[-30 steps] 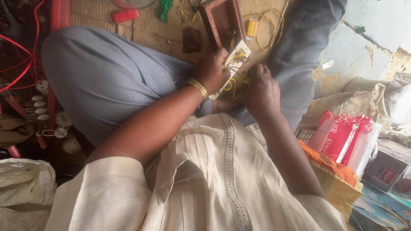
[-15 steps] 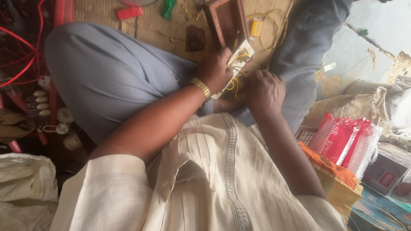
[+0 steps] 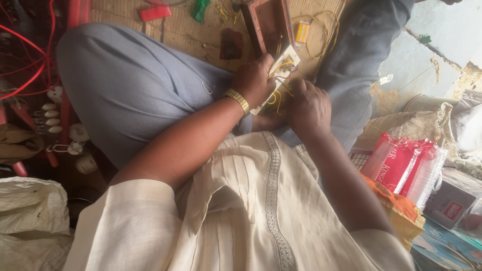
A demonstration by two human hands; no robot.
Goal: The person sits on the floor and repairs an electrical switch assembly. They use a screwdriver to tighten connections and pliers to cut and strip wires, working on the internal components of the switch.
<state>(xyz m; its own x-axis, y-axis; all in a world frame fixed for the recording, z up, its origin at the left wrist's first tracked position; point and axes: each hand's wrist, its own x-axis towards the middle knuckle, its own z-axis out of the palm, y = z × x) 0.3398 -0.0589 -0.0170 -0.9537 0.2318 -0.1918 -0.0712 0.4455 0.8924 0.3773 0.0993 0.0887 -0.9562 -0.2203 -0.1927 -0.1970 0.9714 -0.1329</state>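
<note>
Gripping hand: my left hand [image 3: 255, 80], upper centre, fingers clenched on white switch plate [image 3: 281, 68].
Right hand [image 3: 307, 106]: fist-curled beside it; grasp unclear.
Wooden box [image 3: 266, 22]: yellow wires [image 3: 321, 30] inside.

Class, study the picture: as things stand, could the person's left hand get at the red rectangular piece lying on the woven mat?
Probably not at once: the left hand is holding the white switch plate, and the raised knee lies between it and the red piece.

Floor-level electrical repair workshop. The worker sat cross-legged on a woven straw mat [image 3: 186, 35] strewn with loose yellow wires [image 3: 321, 35], a small red plastic block [image 3: 154, 13] and an open wooden switch box [image 3: 268, 25]. Red cables [image 3: 30, 75] and white ceramic fittings [image 3: 50, 114] lay alongside; packaged goods in red wrappers [image 3: 396, 160] were stacked nearby.
</note>
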